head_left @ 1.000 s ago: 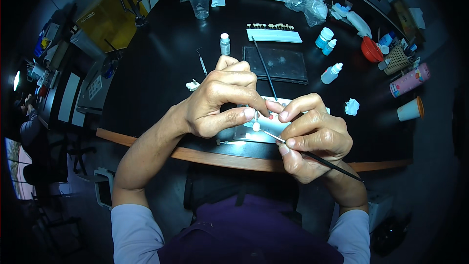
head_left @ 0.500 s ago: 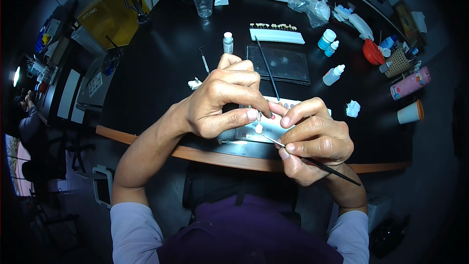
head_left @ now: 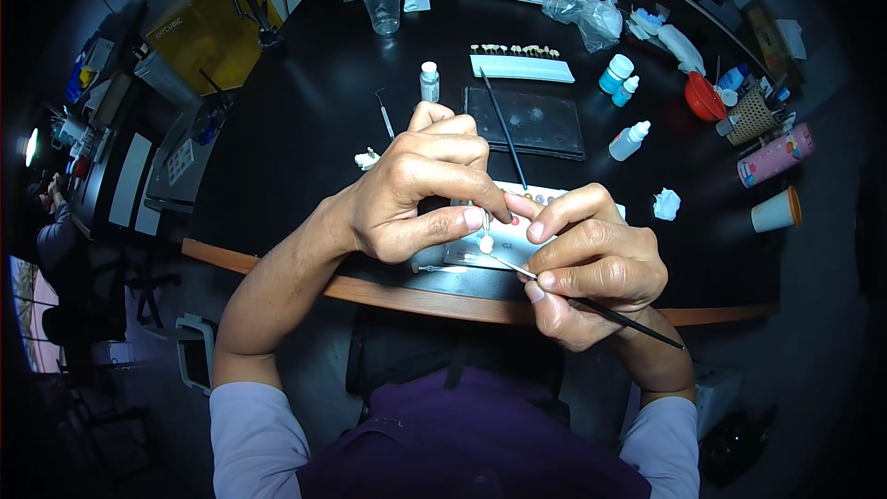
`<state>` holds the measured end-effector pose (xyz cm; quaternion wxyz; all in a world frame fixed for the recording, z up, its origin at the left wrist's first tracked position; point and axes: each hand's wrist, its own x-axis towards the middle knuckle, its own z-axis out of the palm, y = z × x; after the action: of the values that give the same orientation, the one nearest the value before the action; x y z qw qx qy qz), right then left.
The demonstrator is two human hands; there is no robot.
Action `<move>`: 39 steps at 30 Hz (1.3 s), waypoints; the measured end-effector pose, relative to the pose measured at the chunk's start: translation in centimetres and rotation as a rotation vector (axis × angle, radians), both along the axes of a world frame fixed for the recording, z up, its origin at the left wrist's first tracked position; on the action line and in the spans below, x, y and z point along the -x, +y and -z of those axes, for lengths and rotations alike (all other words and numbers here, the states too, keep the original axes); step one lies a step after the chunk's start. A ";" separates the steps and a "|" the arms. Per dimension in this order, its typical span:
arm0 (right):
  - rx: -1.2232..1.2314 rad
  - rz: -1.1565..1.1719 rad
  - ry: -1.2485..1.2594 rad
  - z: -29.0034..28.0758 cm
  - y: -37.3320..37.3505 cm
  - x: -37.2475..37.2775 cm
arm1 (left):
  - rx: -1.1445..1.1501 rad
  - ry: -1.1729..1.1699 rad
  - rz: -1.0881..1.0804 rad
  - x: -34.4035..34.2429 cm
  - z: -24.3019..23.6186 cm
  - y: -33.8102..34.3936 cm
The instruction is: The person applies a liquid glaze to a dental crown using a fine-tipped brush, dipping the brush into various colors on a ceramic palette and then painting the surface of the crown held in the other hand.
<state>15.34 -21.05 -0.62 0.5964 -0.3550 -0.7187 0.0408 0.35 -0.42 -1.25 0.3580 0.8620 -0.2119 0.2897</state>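
My left hand pinches slim metal tweezers between thumb and fingers. At their lower end sits a small white tooth crown. In my right hand is a thin brush with a black handle, gripped like a pen, its tip pointing at the crown; whether it touches is too small to tell. The fingertips of both hands meet above a white palette with coloured dots, largely hidden by my hands. A small slender tool lies by the palette's near left corner.
Beyond my hands are a dark slab with a second brush across it, a tooth shade guide and a small glass bottle. Dropper bottles, crumpled tissue and a paper cup stand right; a white dental model lies left.
Almost nothing differs. The view has shifted very slightly; both hands keep their grips, with the crown and brush tip close together as before.
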 end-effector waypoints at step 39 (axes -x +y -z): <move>0.077 0.020 -0.006 -0.3 -0.2 0.0 | -0.169 -0.079 -0.097 0.5 -0.6 -0.3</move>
<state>15.31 -21.27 -0.28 0.5807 -0.3848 -0.7148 0.0615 -0.16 -0.69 -0.65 0.2609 0.8862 -0.2076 0.3217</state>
